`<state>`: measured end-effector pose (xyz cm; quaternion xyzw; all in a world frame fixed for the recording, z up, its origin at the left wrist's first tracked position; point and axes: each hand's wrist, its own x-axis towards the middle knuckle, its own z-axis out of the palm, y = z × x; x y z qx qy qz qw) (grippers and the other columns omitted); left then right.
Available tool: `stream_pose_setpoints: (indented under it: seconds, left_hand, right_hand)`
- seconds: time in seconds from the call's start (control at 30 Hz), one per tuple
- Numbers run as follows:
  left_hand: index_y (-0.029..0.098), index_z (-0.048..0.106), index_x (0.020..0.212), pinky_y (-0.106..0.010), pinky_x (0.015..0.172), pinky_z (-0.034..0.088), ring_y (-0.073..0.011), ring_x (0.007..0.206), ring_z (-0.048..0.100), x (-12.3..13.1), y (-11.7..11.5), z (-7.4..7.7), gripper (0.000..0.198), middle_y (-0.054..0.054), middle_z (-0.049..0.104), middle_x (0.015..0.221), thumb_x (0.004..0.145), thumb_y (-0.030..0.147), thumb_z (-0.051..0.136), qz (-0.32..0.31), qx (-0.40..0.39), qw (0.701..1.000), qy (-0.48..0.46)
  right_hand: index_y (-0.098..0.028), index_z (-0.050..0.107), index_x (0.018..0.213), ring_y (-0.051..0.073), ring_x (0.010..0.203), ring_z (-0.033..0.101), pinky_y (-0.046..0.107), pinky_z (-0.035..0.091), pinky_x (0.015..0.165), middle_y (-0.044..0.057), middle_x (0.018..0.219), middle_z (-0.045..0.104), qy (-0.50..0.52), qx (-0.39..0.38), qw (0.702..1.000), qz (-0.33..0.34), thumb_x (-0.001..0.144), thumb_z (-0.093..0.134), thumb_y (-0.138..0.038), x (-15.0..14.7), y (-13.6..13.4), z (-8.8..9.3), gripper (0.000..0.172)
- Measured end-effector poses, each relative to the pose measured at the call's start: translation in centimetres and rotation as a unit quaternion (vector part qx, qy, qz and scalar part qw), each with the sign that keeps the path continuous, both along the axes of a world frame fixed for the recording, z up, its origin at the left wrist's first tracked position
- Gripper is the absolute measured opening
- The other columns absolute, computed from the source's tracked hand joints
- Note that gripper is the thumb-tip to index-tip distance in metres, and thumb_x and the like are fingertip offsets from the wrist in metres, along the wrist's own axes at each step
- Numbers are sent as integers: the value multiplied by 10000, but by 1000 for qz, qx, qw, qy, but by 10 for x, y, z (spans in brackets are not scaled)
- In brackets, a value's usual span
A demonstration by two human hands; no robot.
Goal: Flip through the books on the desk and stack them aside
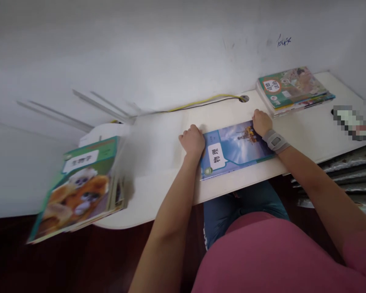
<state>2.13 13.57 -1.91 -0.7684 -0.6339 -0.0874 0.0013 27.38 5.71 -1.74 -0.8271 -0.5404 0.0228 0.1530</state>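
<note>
A blue book (232, 148) with an oil rig and white lettering on its cover lies in front of me on the white desk, its text upside down to my view. My left hand (193, 141) is closed at the book's left end, fingers curled at its far corner. At the opposite end, my right hand (262, 122) is closed over the far right corner; a grey watch band is around that wrist. The fingertips of both hands are mostly hidden, but each appears to grip the book's edge.
A stack of books (293, 87) sits at the back right near a cable hole (244, 98). Another stack (79, 191) overhangs the desk (149, 203) at the left. Yellow and black cables (198, 104) run along the wall. A blurred-out object (352, 122) lies at the far right.
</note>
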Motion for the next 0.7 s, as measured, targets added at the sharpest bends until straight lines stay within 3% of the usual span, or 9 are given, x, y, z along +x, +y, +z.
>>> stream_pose_setpoints:
  seconds: [0.13, 0.23, 0.33, 0.43, 0.53, 0.7]
  left_hand:
    - [103, 556, 1149, -473, 899, 384, -344, 1055, 611, -7, 1, 0, 362, -220, 682, 1028, 916, 258, 327, 20, 0, 1000, -15]
    - [105, 503, 1255, -476, 912, 392, -349, 1062, 613, -5, 1, 8, 396, -210, 682, 1055, 913, 251, 368, 10, -7, 1000, -20]
    - [111, 434, 1358, -479, 948, 395, -353, 1158, 566, 6, -9, 21, 462, -224, 614, 1241, 911, 212, 378, -25, 3, 1000, -17]
    - [66, 464, 1346, -487, 1036, 354, -351, 1309, 450, 28, -31, 28, 455, -244, 470, 1426, 933, 191, 319, -102, -5, 995, -12]
    - [0, 432, 1377, -539, 1102, 285, -380, 1394, 341, 50, -58, 20, 530, -275, 391, 1480, 969, 312, 301, -170, -68, 983, -9]
    - [-15, 316, 1462, -577, 1156, 155, -391, 1451, 208, 62, -79, -1, 666, -258, 268, 1549, 972, 435, 281, -164, -71, 984, -23]
  right_hand:
    - [-91, 528, 1135, 318, 1033, 580, 421, 413, 869, 234, 1110, 635, -4, 16, 1000, 20, 913, 295, -114, -5, 13, -7, 323]
    - [-96, 495, 1175, 298, 982, 594, 406, 417, 850, 210, 1075, 653, 6, 24, 1000, 13, 901, 281, -89, -2, 14, -8, 347]
    - [-101, 480, 1189, 279, 953, 603, 389, 420, 842, 184, 1046, 665, 8, 26, 1000, 11, 889, 277, -70, -1, 11, -6, 363]
    - [-112, 483, 1189, 277, 951, 605, 387, 424, 839, 174, 1043, 668, 7, 30, 999, 15, 886, 296, -81, -3, 10, -5, 357]
    - [-119, 495, 1180, 277, 939, 603, 388, 425, 827, 173, 1033, 670, 12, 39, 999, 17, 875, 307, -92, -1, 10, -4, 359]
    - [-162, 552, 1123, 272, 915, 606, 382, 441, 802, 131, 966, 691, 38, 8, 999, 28, 844, 365, -102, 15, 12, 8, 341]
